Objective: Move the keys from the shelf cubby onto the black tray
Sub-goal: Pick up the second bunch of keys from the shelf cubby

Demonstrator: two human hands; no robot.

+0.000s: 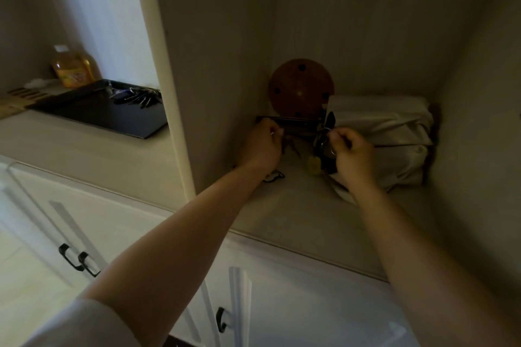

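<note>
Both my arms reach into the dim shelf cubby (296,211). My left hand (260,146) is closed on a small bunch of keys (290,146) that dangles just off its fingertips. My right hand (352,153) pinches a second bunch of keys (321,144) with a pale yellow tag (314,165) hanging below it. A dark loop of cord (275,177) lies on the cubby floor under my left wrist. The black tray (93,117) sits on the counter to the left, outside the cubby, with several keys (138,97) piled at its far edge.
A round brown wooden disc (300,87) leans on the cubby's back wall behind a thin dark bar (290,119). Folded white cloth (389,138) fills the cubby's right side. An amber bottle (73,67) and a knife block (19,98) stand beyond the tray. White cabinet doors (70,222) lie below.
</note>
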